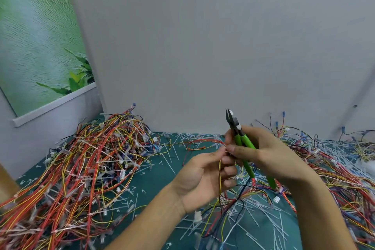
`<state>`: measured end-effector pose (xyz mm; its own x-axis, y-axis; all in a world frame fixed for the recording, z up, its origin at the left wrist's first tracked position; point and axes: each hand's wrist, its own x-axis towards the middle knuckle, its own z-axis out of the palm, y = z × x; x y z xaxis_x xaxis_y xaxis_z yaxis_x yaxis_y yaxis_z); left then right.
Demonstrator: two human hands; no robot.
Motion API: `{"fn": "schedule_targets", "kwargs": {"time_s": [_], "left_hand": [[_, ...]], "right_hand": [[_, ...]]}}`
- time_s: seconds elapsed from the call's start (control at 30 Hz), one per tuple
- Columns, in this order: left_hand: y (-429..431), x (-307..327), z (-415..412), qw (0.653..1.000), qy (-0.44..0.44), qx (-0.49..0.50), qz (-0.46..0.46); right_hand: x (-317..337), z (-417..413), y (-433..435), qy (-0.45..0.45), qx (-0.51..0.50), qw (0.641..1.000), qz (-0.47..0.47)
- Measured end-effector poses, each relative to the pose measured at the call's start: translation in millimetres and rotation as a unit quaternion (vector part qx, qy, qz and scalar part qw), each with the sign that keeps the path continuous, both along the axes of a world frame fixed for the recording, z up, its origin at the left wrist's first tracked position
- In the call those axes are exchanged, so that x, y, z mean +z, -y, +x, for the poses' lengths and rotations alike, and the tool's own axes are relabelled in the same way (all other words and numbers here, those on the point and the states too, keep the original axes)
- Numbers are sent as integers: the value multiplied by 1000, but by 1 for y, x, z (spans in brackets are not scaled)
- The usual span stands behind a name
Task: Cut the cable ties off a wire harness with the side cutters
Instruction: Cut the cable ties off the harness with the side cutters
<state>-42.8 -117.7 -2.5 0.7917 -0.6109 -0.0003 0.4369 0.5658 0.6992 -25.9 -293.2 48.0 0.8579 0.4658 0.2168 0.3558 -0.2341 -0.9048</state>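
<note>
Left hand (203, 176): fingers curled round a thin wire harness (219, 168) held mid-frame. Right hand (269, 154): fingers clamped on the green side cutters (243, 144), blades pointing to 12 o'clock and on no tie. Cut ties (168, 160) litter the surface (154, 180), and the pile of harnesses (91, 158) at 9 o'clock shows many ties on; judged partway, much left.
</note>
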Motion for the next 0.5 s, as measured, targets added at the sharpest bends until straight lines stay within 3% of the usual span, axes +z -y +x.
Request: {"fn": "schedule_targets", "kwargs": {"time_s": [0.33,0.5], "left_hand": [[-16,16,3,991,103,82,29],[-34,25,9,977,136,149,69]], "right_hand": [[5,-4,-2,24,-31,997,70],[-1,8,0,5,-150,981,122]]}}
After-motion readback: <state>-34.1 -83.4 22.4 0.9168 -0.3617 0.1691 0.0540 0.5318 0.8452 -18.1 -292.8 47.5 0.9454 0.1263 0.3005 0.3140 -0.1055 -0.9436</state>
